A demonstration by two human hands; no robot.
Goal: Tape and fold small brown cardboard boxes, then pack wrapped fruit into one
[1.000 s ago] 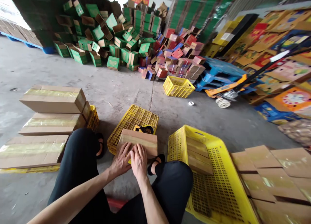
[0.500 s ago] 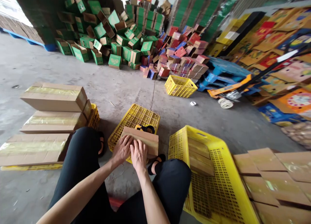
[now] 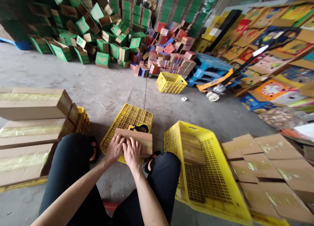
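A small brown cardboard box (image 3: pixel 146 141) with tape along it lies on an upturned yellow plastic crate (image 3: pixel 110 137) between my knees. My left hand (image 3: pixel 115 147) lies on the left part of the box, fingers stretched over its top. Right beside it, my right hand (image 3: pixel 131 151) presses on the box with its fingers spread. Both hands are open, and the thumbs nearly meet. Behind the box, on the crate, sits a black and yellow tape dispenser (image 3: pixel 139 128); the box hides its lower part.
Taped cartons (image 3: pixel 31 102) are stacked at my left. To my right stands a yellow basket (image 3: pixel 211 131) holding several flat boxes (image 3: pixel 192 147), with more taped boxes (image 3: pixel 261 164) beyond. Farther off are a small yellow crate (image 3: pixel 171 84), a pallet jack (image 3: pixel 216 84) and heaped green boxes (image 3: pixel 101 59).
My view has turned to the right, so everything appears shifted left. Both hands stay on the box, in much the same place on it.
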